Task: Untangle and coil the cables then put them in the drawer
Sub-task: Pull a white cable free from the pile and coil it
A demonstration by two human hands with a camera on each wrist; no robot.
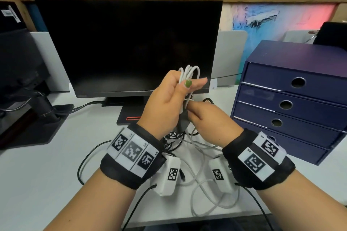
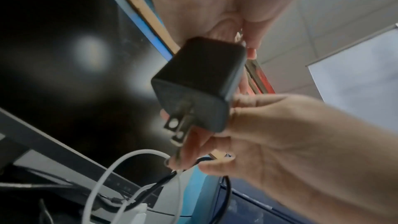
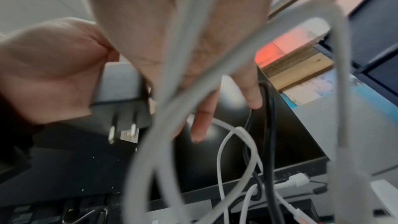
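My left hand (image 1: 187, 84) is raised in front of the monitor and grips a coil of white cable (image 1: 189, 73), with its thumb pressed across the loops. A black plug adapter (image 1: 182, 123) sits under that palm; its two prongs show in the left wrist view (image 2: 200, 84) and the right wrist view (image 3: 129, 113). My right hand (image 1: 193, 110) is just below, fingers curled on the white cable where it leaves the coil. White strands (image 3: 172, 91) run across its fingers (image 3: 252, 94). A tangle of white and black cables (image 1: 199, 148) lies on the desk beneath both hands.
A dark blue drawer unit (image 1: 293, 103) stands at the right, with all its drawers closed. A black monitor (image 1: 127, 47) is straight ahead on its stand. More dark equipment sits at the far left on the white desk (image 1: 56, 165). Black wires trail from both wristbands.
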